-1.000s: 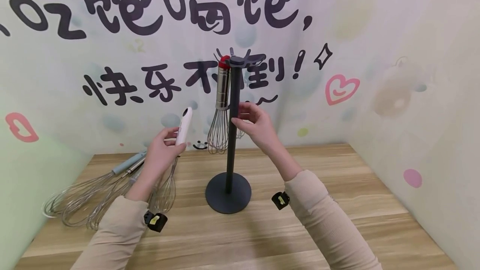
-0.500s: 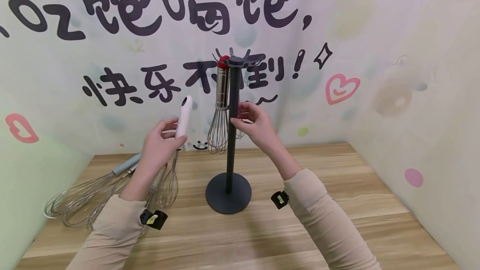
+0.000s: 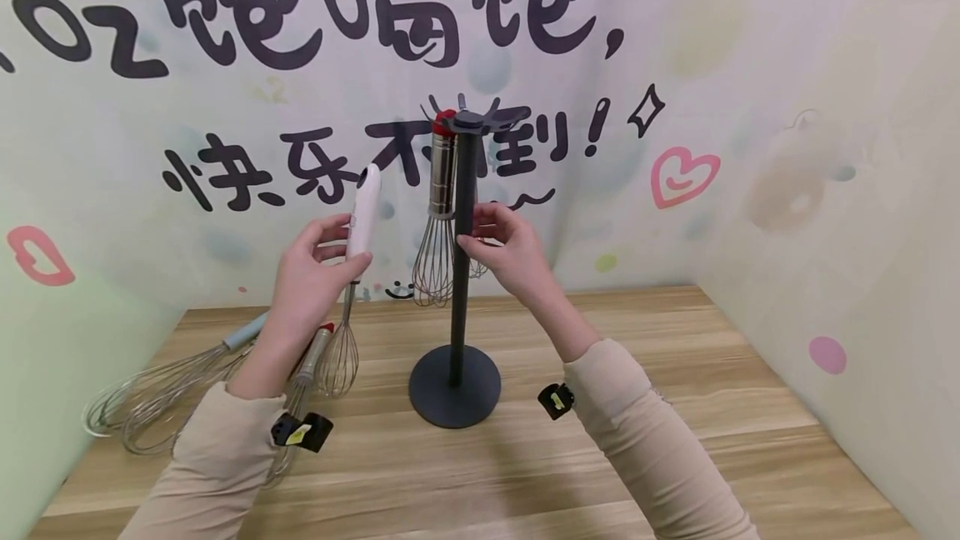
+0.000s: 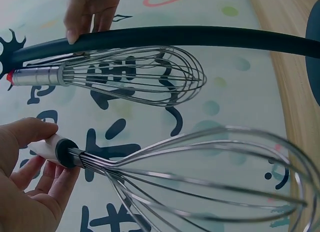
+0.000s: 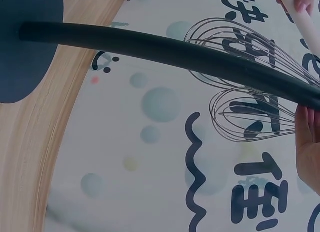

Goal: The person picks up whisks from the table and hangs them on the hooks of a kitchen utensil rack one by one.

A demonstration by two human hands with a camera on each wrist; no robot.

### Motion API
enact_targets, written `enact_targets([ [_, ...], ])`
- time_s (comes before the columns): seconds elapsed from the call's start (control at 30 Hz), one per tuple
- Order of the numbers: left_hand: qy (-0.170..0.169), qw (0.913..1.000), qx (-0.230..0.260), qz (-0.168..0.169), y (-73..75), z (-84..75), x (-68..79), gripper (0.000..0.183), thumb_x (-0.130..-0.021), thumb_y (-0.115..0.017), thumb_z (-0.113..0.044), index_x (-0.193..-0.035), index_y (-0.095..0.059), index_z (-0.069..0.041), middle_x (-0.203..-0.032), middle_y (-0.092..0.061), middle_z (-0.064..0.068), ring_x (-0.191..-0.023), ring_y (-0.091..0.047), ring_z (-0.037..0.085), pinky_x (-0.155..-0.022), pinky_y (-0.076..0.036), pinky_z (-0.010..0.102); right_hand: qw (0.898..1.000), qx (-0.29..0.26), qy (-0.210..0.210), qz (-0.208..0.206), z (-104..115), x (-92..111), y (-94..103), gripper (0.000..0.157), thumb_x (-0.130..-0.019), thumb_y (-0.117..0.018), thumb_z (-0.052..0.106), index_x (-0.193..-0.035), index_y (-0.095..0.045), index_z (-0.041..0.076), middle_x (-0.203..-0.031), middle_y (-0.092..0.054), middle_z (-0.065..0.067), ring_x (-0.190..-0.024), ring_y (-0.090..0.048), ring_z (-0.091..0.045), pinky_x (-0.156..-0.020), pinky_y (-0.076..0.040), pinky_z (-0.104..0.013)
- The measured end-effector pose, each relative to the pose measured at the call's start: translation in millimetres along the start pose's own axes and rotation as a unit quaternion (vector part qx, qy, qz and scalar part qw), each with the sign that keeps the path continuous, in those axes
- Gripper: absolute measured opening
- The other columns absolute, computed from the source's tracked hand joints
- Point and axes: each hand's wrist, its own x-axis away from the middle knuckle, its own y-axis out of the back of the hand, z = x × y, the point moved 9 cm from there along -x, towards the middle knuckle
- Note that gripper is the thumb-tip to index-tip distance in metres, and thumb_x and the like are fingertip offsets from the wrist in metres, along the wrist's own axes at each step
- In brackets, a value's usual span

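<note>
My left hand [image 3: 307, 269] pinches the white handle of a whisk [image 3: 363, 215], whose wire loops hang downward above the table. In the left wrist view those wires [image 4: 210, 179] spread wide from a dark collar. My right hand [image 3: 517, 252] grips the post of a black stand [image 3: 460, 298], thumb in front and fingers partly hidden behind. A metal-handled whisk with a red end [image 3: 442, 173] hangs from the hooked top [image 3: 472, 122], left of the post. A second hanging whisk [image 5: 250, 115] sits mostly behind the post, near my right fingers.
Several whisks lie on the wooden table [image 3: 637, 440] at left, among them a blue-handled one [image 3: 243, 332] and a red-ended one [image 3: 311, 357] partly under my left forearm. The stand's round base [image 3: 455, 390] rests mid-table. A printed wall [image 3: 600, 232] rises behind.
My left hand has lifted the white-handled whisk upward, tilting its handle top higher beside the stand. My right hand has stayed on the post.
</note>
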Motion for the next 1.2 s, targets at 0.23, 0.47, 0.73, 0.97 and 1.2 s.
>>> enact_targets([
  [0.23,-0.011,0.9998,0.016,-0.006,1.0,-10.8,0.0,0.054,-0.088,-0.065,-0.013,-0.139,-0.046,-0.009,-0.135,-0.052,0.010,-0.113,-0.053,0.021,-0.073,-0.050,0.011,1.000,0.003,0.001,-0.014,3.0,1.6,-2.4,0.034,-0.087,-0.067,0.006,-0.119,-0.057,0.002,-0.112,-0.063,-0.016,-0.105,-0.062,-0.027,-0.086,-0.055,-0.031],
  [0.47,-0.018,0.9993,0.029,-0.014,3.6,-19.3,0.1,0.055,-0.088,-0.065,-0.013,-0.140,-0.046,-0.011,-0.134,-0.052,0.010,-0.113,-0.053,0.020,-0.075,-0.049,0.010,1.000,0.004,0.002,-0.025,4.4,1.4,-4.8,0.033,-0.086,-0.067,0.005,-0.117,-0.058,0.001,-0.110,-0.064,-0.016,-0.104,-0.062,-0.026,-0.087,-0.056,-0.032],
  [0.73,-0.011,0.9988,0.042,-0.022,7.2,-26.8,-1.2,0.055,-0.089,-0.066,-0.017,-0.140,-0.046,-0.017,-0.135,-0.052,0.004,-0.114,-0.053,0.015,-0.080,-0.051,0.016,0.999,0.004,0.002,-0.036,6.7,2.3,-7.5,0.032,-0.085,-0.067,0.004,-0.116,-0.058,0.002,-0.109,-0.064,-0.016,-0.103,-0.063,-0.026,-0.087,-0.056,-0.033],
  [0.97,-0.047,0.9975,0.042,-0.031,9.5,-40.1,-4.4,0.052,-0.088,-0.065,-0.013,-0.138,-0.047,-0.011,-0.134,-0.053,0.007,-0.111,-0.055,0.014,-0.078,-0.051,0.012,0.999,0.003,0.002,-0.050,9.0,2.7,-8.8,0.031,-0.084,-0.068,0.003,-0.113,-0.059,0.000,-0.107,-0.064,-0.017,-0.102,-0.062,-0.026,-0.082,-0.055,-0.030],
  [1.2,-0.079,0.9953,0.033,-0.044,14.3,-48.3,-6.0,0.051,-0.088,-0.065,-0.014,-0.137,-0.050,-0.012,-0.120,-0.055,0.000,-0.104,-0.057,0.008,-0.076,-0.050,0.009,0.998,-0.004,0.011,-0.058,11.2,3.3,-12.7,0.031,-0.084,-0.067,0.002,-0.113,-0.058,-0.002,-0.106,-0.063,-0.018,-0.100,-0.061,-0.027,-0.092,-0.055,-0.036],
])
